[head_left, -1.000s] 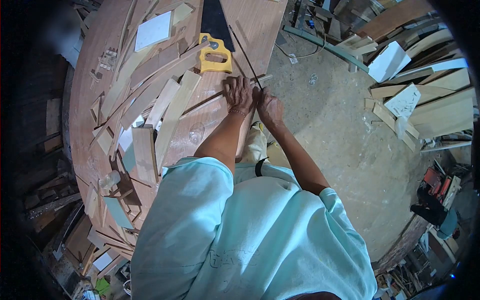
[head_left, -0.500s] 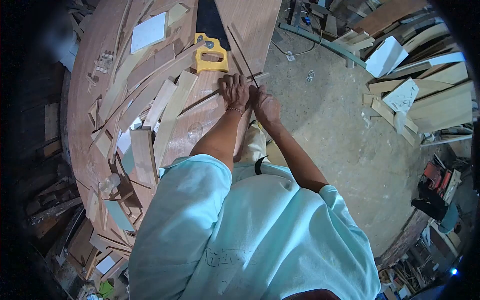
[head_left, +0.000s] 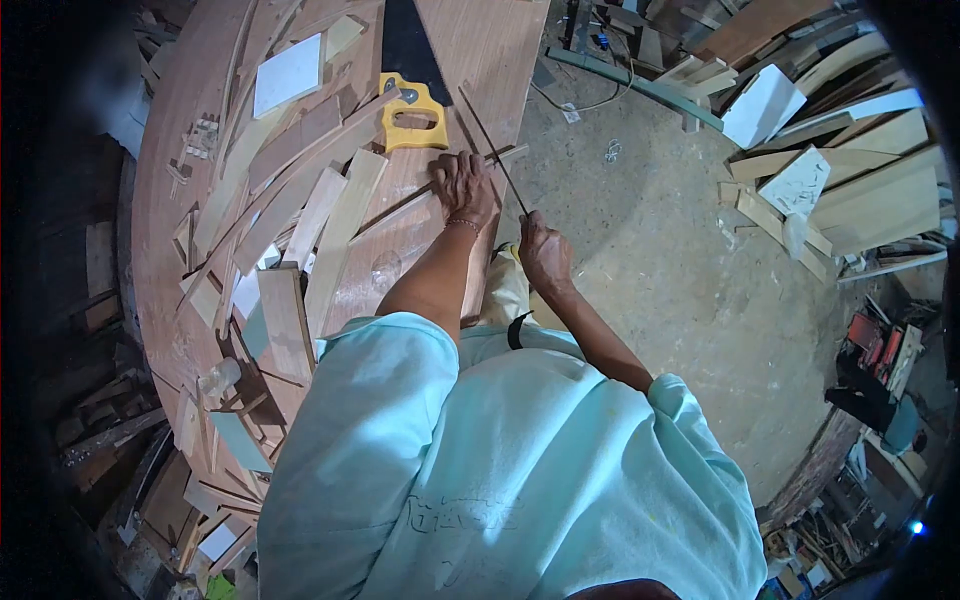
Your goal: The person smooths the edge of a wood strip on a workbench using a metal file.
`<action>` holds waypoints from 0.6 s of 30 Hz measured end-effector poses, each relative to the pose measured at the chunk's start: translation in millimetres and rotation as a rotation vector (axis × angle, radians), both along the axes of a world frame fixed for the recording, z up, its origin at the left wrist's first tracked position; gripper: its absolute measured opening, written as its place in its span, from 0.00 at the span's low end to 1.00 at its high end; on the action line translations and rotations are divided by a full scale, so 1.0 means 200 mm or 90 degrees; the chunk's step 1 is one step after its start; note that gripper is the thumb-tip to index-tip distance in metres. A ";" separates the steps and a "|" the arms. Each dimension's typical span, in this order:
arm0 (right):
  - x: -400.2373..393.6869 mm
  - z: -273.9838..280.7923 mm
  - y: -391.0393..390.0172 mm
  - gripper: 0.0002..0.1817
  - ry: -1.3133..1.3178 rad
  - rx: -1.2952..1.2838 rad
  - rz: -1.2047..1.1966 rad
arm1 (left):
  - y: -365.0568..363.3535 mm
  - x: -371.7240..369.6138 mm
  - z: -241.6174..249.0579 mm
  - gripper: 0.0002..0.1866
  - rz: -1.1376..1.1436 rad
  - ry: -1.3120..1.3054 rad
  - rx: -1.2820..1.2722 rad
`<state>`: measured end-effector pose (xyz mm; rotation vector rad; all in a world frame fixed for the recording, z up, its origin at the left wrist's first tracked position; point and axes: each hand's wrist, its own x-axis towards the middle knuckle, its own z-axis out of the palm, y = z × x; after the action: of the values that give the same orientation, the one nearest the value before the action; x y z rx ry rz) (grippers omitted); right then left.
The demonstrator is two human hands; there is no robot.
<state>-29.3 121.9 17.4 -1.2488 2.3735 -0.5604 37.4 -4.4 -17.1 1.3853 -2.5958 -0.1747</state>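
My left hand [head_left: 464,188] presses down on a narrow wooden strip [head_left: 398,212] at the table's edge, fingers curled over it. The strip's end juts past the edge. My right hand [head_left: 546,252] is closed around the near end of a long, thin dark blade [head_left: 505,172], off the table's side. Seen almost edge-on, the blade crosses the strip just right of my left hand; whether it is a saw or a file cannot be made out. Beyond my left hand lies a handsaw [head_left: 412,50] with a yellow handle.
The wooden table [head_left: 490,40] carries scattered offcuts, a white block [head_left: 288,75] and a small clear container [head_left: 220,377] on its left side. Stacked boards [head_left: 880,200] stand on the floor at right. A cable [head_left: 600,102] lies near the table's far right.
My right hand has drawn back toward my body and slightly right, pulling the thin blade along across the strip. My left hand keeps its place on the strip.
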 end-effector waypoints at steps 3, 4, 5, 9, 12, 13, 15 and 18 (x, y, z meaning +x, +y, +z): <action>0.00 -0.04 0.00 0.10 0.010 -0.042 -0.001 | -0.01 0.00 -0.02 0.09 -0.001 -0.023 -0.022; 0.00 -0.03 -0.02 0.10 0.019 -0.074 -0.016 | -0.01 0.00 -0.03 0.09 0.000 -0.022 -0.024; -0.01 -0.01 -0.03 0.10 0.028 -0.107 -0.032 | -0.01 0.00 -0.04 0.08 0.005 -0.015 -0.068; -0.07 0.01 -0.11 0.07 0.003 -0.062 -0.024 | 0.00 -0.01 -0.05 0.08 0.026 -0.050 -0.103; -0.09 -0.04 -0.17 0.10 0.025 -0.140 -0.011 | 0.01 0.00 -0.01 0.08 0.011 0.005 -0.093; -0.09 -0.01 -0.19 0.10 0.015 -0.095 0.000 | 0.00 0.00 -0.01 0.08 0.011 0.004 -0.093; -0.09 -0.01 -0.22 0.10 0.004 -0.049 0.011 | -0.01 0.00 -0.01 0.09 0.004 -0.009 -0.103; -0.07 -0.02 -0.25 0.11 0.001 -0.028 0.021 | -0.01 0.00 -0.04 0.10 0.015 -0.003 -0.091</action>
<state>-44.1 72.5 14.0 -1.3040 2.3493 -0.6044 36.7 -6.4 -25.8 1.3673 -2.5378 0.0176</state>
